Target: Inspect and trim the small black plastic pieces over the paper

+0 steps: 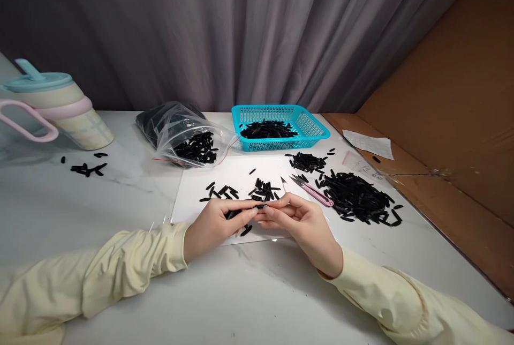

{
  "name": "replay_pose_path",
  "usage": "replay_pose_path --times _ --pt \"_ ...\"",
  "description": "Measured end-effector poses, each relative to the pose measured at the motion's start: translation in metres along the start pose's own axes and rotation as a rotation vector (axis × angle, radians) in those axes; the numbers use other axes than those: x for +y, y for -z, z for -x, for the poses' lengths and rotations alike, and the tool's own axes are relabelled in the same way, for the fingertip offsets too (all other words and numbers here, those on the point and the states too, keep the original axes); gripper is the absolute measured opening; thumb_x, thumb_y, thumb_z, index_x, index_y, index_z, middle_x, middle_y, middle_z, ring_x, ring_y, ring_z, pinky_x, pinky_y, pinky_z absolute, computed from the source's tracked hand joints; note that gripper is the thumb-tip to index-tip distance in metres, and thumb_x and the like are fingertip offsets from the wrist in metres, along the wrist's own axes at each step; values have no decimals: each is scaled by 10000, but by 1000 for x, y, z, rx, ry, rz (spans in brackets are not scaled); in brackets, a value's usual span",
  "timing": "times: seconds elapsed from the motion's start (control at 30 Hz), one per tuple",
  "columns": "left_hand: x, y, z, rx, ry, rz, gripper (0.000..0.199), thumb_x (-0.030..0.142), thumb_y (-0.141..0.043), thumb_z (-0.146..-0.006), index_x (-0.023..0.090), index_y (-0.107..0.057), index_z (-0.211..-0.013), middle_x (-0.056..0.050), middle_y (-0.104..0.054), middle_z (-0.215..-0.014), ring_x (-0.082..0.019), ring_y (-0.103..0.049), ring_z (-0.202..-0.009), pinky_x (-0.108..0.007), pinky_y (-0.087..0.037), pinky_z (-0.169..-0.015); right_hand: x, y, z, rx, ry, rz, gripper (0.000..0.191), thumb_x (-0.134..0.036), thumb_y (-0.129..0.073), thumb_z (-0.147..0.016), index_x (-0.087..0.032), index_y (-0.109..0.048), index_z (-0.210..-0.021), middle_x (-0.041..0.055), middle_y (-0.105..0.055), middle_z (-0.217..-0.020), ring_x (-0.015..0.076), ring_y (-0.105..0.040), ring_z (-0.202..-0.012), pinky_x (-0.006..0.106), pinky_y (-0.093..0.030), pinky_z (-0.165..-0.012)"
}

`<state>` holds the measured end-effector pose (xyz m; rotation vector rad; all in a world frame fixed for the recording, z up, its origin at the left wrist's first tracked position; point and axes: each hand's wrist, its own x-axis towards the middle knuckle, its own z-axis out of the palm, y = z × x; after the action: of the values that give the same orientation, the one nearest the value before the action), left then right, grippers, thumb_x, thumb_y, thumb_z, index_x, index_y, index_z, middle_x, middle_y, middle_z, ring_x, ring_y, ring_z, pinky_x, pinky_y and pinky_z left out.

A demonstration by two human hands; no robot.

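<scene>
My left hand [219,224] and my right hand [303,224] meet over a white sheet [193,173]. Between their fingertips, both pinch a small black strip [261,206], mostly hidden by the fingers. Just beyond my hands, a loose cluster of black strips [265,189] lies on the sheet, with another scattered group [220,190] to its left. A few more show under my left hand. Pink-handled thread snips [315,192] rest to the right of my right hand, blades pointing left. Farther right is a large heap of black strips [359,197].
A blue perforated basket [281,145] holding black strips stands at the back. Left of it, a clear zip bag [168,141] lies open with strips inside. A tumbler [80,120] stands at far left near loose strips [88,169]. Cardboard [441,120] borders the right side.
</scene>
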<state>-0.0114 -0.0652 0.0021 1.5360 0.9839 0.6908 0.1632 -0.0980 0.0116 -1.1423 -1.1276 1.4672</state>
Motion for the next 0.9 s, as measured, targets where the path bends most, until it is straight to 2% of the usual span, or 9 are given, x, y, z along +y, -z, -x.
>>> replay_pose_path --times 0.17,0.37,0.73,0.9 --pt "0 0 -1 16 -12 -5 313 274 -536 -792 111 -691 -1009 39 -453 -477 -62 -312 -417 -194 -248 -383 0 0 0 -6 -11 -12 254 -356 -717 -704 -160 -559 -743 71 -712 -793 214 -689 -787 379 -554 -797" --pt "0 0 0 42 -47 -48 270 263 -539 -790 115 -699 -949 49 -434 -458 -64 -331 -416 -189 -264 -388 -3 -1 0 -25 -43 -80 310 -336 -710 -721 -182 -497 -885 62 -711 -816 222 -677 -848 378 -550 -781" --pt "-1 0 -1 43 -72 -108 297 305 -557 -789 142 -706 -989 29 -475 -480 -80 -363 -449 -195 -295 -416 0 2 -4 -42 -93 -123 292 -356 -698 -734 -180 -503 -864 46 -718 -765 215 -685 -832 342 -554 -781" --pt "0 1 0 37 -100 -93 278 289 -558 -791 154 -695 -992 39 -473 -491 -75 -365 -448 -191 -304 -421 0 3 -4 -46 -91 -124 320 -360 -723 -701 -181 -523 -876 49 -721 -787 225 -683 -836 368 -547 -794"
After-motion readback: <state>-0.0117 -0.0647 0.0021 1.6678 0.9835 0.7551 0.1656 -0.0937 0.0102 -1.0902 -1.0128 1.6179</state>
